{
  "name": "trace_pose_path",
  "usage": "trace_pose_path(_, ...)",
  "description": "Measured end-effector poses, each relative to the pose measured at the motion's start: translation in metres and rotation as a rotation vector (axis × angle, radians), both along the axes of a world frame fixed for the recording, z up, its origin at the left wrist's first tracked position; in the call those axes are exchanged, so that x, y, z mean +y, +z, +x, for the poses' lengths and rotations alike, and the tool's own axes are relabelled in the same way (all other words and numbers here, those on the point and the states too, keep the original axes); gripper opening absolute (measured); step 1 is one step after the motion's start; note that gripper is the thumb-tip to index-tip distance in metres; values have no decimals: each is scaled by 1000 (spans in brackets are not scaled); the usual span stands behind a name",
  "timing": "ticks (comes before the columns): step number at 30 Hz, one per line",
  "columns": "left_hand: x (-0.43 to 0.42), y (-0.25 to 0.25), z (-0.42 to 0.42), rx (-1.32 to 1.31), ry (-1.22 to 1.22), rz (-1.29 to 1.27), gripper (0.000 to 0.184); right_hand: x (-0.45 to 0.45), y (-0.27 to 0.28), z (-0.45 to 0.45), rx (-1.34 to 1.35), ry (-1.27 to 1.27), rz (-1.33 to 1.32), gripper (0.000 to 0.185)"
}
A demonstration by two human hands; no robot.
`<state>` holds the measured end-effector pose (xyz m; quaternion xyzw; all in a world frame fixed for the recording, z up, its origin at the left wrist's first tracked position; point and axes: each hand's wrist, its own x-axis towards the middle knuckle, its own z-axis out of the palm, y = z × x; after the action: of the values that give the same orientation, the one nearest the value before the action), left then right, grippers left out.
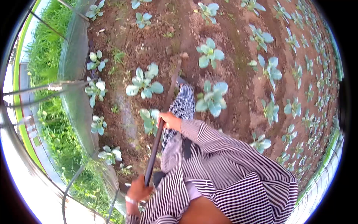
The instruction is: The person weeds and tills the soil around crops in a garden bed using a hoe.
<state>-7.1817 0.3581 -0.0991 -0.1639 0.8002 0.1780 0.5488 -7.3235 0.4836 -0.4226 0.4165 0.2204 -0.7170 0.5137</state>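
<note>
A long-handled hoe (154,149) slants from my body out over the soil, its dark shaft turning earth-brown toward the far end. My right hand (170,121) is closed around the middle of the shaft. Low on the left, my left hand (140,189) grips the near end; a pale band circles that wrist. The small hoe head (184,55) is at ground level between two rows, too blurred to make out its edge. Leafy cabbage plants (144,81) stand left of the shaft, and another cabbage (212,98) grows to its right. One more cabbage (148,120) is partly behind my right hand.
Rows of young cabbages (271,71) fill the brown soil (231,130) to the right. Along the left runs translucent netting (74,93) on metal poles, with tall grass (50,56) behind it. My checked trouser leg (184,100) and shoe are close beside the shaft.
</note>
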Motion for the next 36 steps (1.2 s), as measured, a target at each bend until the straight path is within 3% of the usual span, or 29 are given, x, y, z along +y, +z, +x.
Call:
trace_pose_path(2,2,26,-53,-147,64,-125,45,-8,-23,-49,26,-103,160,21)
trace_pose_path(3,-12,26,-45,-34,113,-96,43,-19,-112,-44,9,-76,110,21)
trace_pose_path(4,-27,23,-40,-30,52,-122,49,-17,-65,-76,-52,46,253,23)
trace_pose_path(5,-41,19,-34,-27,-8,-149,57,-26,-70,-62,175,131,355,24)
trace_pose_path(6,-47,20,-31,-56,12,-166,54,-32,-95,-44,122,10,251,23)
trace_pose_path(7,-50,20,-33,-90,60,-184,51,-36,-46,-73,71,141,462,33)
trace_pose_path(8,-54,25,-33,-120,108,-197,47,-29,-23,-86,99,186,454,19)
trace_pose_path(13,-59,11,-74,-17,242,-172,32,-36,3,-192,-16,-190,383,21)
trace_pose_path(17,-52,-101,-157,451,268,-167,18,-21,71,-377,427,-371,249,19)
trace_pose_path(19,-33,-153,-237,462,384,-109,21,-5,103,-470,662,-341,285,15)
trace_pose_path(21,-8,-206,-309,702,370,-33,31,12,128,-554,888,-362,370,16)
trace_pose_path(24,48,-197,-463,725,487,133,35,31,156,-632,920,-307,433,21)
trace_pose_path(27,90,-211,-566,706,509,227,36,63,128,-712,931,-279,355,20)
trace_pose_path(30,104,-221,-629,665,512,276,39,82,64,-782,862,-163,391,19)
trace_pose_path(32,98,-211,-659,404,499,248,43,82,2,-795,644,-207,361,19)
trace_pose_path(34,91,-178,-700,232,419,129,39,82,-43,-787,673,-63,393,18)
trace_pose_path(36,88,-184,-722,149,392,66,39,79,-54,-806,459,-44,315,18)
